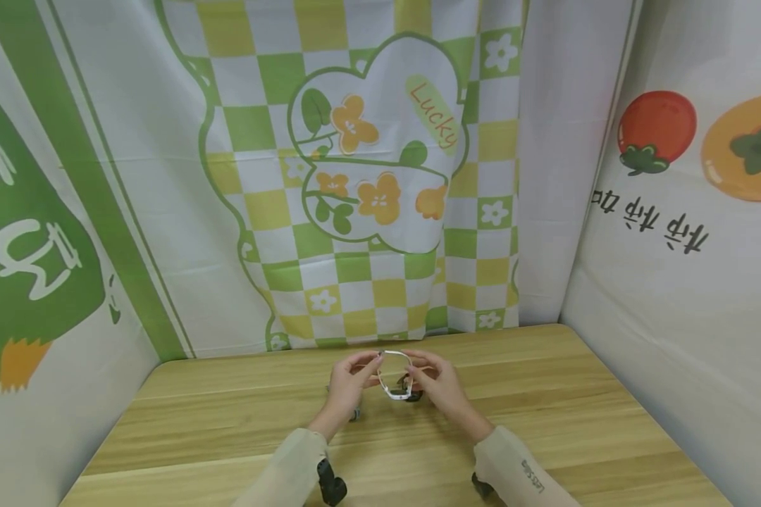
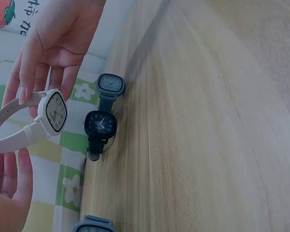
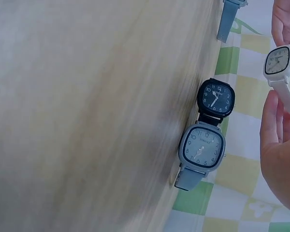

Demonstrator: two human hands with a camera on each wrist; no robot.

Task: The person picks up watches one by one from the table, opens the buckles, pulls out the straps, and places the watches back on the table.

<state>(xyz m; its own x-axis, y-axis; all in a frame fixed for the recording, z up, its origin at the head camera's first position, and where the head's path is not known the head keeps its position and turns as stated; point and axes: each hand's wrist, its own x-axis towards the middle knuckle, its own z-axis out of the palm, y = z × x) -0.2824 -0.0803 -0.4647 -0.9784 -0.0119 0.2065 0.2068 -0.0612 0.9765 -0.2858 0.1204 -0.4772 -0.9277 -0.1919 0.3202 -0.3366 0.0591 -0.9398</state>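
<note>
Both hands hold a white wristwatch (image 2: 56, 112) up over the far part of the table, its strap forming a loop. My left hand (image 1: 345, 391) grips one side of the strap with thumb and fingers. On the other side, my right hand (image 1: 447, 391) pinches the strap near the case, its thumb on the band in the left wrist view. The watch's pale square dial (image 3: 278, 61) has a black border. Below it on the table lie a black watch (image 3: 216, 99) and a grey-blue watch (image 3: 202, 147), close against each other.
Another grey-blue watch (image 2: 94, 224) lies on the table's left side, partly cut off in both wrist views. The wooden table (image 1: 228, 415) reaches back to a checkered curtain (image 1: 330, 282). Printed white cloth (image 1: 691, 303) hangs along the right side.
</note>
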